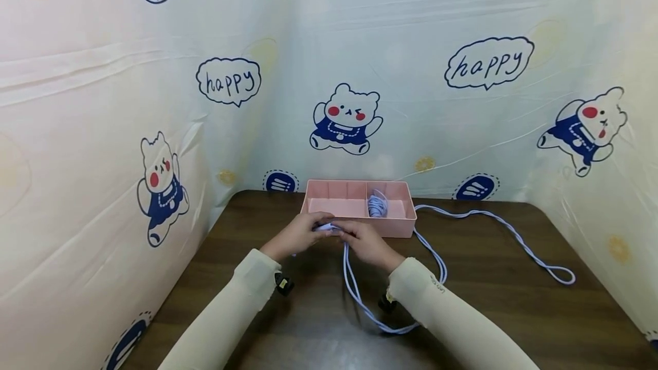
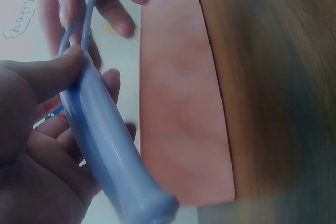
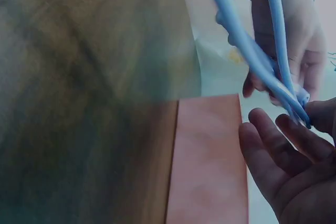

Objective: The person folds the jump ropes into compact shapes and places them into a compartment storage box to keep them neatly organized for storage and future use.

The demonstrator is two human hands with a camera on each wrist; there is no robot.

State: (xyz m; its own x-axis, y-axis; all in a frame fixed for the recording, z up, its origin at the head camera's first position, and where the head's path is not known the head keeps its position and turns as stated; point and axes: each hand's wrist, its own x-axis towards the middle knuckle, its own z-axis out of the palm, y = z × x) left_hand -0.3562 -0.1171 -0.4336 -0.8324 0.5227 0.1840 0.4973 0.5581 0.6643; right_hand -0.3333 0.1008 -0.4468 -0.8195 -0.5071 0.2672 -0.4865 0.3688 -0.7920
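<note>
Pale-blue handle (image 2: 113,145): held near pink box (image 1: 390,229), gripped by left hand (image 1: 297,237), presumably for steadiness. Cord (image 3: 280,30): right hand (image 1: 366,241) pinched it, likely controlling slack. Wound bundle (image 1: 377,206): sat in box's right compartment, divider apparently confining it.

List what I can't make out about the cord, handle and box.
Head view: a stretch of cord, behind the right sleeve.
Head view: much of the handle, covered by the left hand.
Left wrist: inside of the pink box, hidden by its outer wall.
Right wrist: the cord, cut off by the top edge.
</note>
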